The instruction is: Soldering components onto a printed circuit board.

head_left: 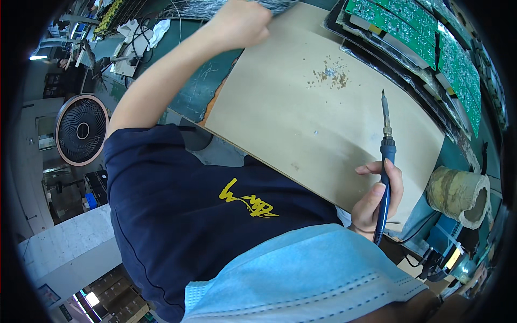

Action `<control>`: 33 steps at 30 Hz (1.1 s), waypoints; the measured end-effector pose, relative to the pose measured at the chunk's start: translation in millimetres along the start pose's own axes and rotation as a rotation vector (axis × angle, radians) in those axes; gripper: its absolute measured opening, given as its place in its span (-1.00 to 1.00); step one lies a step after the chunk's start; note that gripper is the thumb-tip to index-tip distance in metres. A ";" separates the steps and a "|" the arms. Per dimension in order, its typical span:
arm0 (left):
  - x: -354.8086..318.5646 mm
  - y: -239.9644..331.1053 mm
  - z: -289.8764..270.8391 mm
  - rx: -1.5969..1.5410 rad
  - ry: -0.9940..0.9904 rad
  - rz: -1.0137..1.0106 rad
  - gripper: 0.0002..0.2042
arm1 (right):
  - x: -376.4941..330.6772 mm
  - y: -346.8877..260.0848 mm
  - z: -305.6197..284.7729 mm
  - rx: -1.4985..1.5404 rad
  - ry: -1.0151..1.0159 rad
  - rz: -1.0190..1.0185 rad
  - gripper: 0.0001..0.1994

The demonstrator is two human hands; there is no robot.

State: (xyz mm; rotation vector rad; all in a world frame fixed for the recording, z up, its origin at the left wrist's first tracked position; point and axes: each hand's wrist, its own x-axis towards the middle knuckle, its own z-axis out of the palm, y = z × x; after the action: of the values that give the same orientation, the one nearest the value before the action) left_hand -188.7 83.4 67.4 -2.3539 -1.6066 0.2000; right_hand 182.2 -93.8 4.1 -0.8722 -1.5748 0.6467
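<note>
My right hand (370, 207) is wrapped round the blue handle of a soldering iron (388, 148). The iron stands nearly upright, its bare metal tip above the brown board (253, 102). My left arm reaches across to the far edge, where my left hand (239, 24) is closed into a fist beside a bundle of thin dark and silvery strands (188, 9). What its fingers hold, if anything, is hidden. Small brown crumbs and shiny bits (334, 76) lie scattered on the far part of the board.
Green circuit boards (458, 70) are stacked in dark trays at the far right. A rough, hollow tan cylinder (449, 191) lies right of the brown board. Cables and a white cloth (158, 33) sit far left; a round fan (82, 130) stands beyond my left elbow.
</note>
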 end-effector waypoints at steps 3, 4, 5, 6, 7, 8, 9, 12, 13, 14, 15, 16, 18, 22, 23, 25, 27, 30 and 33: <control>-7.3 23.5 -8.0 -0.042 -0.023 0.150 -0.68 | -0.4 0.5 0.8 -0.008 0.004 0.038 -0.61; -9.6 27.8 -11.2 -0.024 -0.033 0.215 -0.67 | -0.8 0.4 1.0 -0.018 0.000 0.041 -0.61; -10.4 29.2 -13.7 -0.104 -0.094 0.218 -0.70 | -0.8 0.4 1.1 -0.028 -0.002 0.045 -0.60; -7.4 25.2 -15.8 -0.192 -0.139 0.174 -0.70 | -1.0 0.2 1.3 -0.038 -0.002 0.050 -0.60; -2.8 16.7 -16.4 -0.294 -0.196 0.140 -0.69 | -0.8 0.2 1.4 -0.048 -0.009 0.057 -0.59; 1.7 4.8 -13.9 -0.414 -0.234 0.142 -0.69 | -0.5 0.1 1.8 -0.054 -0.005 0.062 -0.59; 18.0 -14.8 -9.3 -0.359 -0.241 0.073 -0.60 | -0.3 -0.2 2.2 -0.062 -0.001 0.069 -0.59; 71.1 -91.2 24.7 -0.175 0.088 -0.470 -0.51 | 1.6 -0.7 3.0 -0.081 -0.014 0.094 -0.59; 88.5 -120.5 40.5 -0.113 0.123 -0.561 -0.50 | 2.5 -0.8 3.0 -0.085 -0.018 0.100 -0.59; 100.5 -144.5 60.7 -0.093 0.169 -0.663 -0.50 | 3.3 -0.7 3.3 -0.091 -0.014 0.107 -0.59; 110.1 -166.9 79.5 -0.129 0.179 -0.766 -0.45 | 3.8 -0.8 3.8 -0.094 -0.016 0.118 -0.58; 117.8 -184.0 97.3 -0.137 0.102 -0.770 -0.41 | 4.4 -0.7 4.4 -0.099 -0.011 0.132 -0.58; 131.7 -203.7 125.3 -0.150 -0.054 -0.771 -0.33 | 5.2 -0.7 5.5 -0.101 0.003 0.154 -0.58; 151.4 -202.6 144.1 -0.045 -0.181 -0.650 -0.28 | 7.1 1.2 4.7 -0.104 0.012 0.159 -0.58; 155.1 -199.8 141.7 0.007 -0.222 -0.630 -0.32 | 6.8 1.0 4.8 -0.107 0.018 0.156 -0.58; 156.5 -196.4 133.5 -0.042 -0.267 -0.652 -0.28 | 6.3 1.4 4.6 -0.092 0.013 0.148 -0.59; 150.8 -194.9 126.8 -0.152 -0.299 -0.712 -0.22 | 5.5 1.5 4.4 -0.080 0.013 0.136 -0.59; 128.5 -193.9 121.0 -0.456 -0.239 -0.841 -0.14 | 4.7 0.3 3.4 -0.068 0.002 0.112 -0.59; 100.6 -181.4 116.1 -0.634 0.330 -0.884 -0.28 | 5.5 0.2 2.2 -0.038 -0.003 0.068 -0.61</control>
State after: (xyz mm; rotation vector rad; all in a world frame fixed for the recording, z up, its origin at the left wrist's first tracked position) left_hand -344.0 256.3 17.6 -1.6051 -2.5572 -0.9343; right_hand 179.7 -89.1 6.8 -0.9572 -1.5701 0.6688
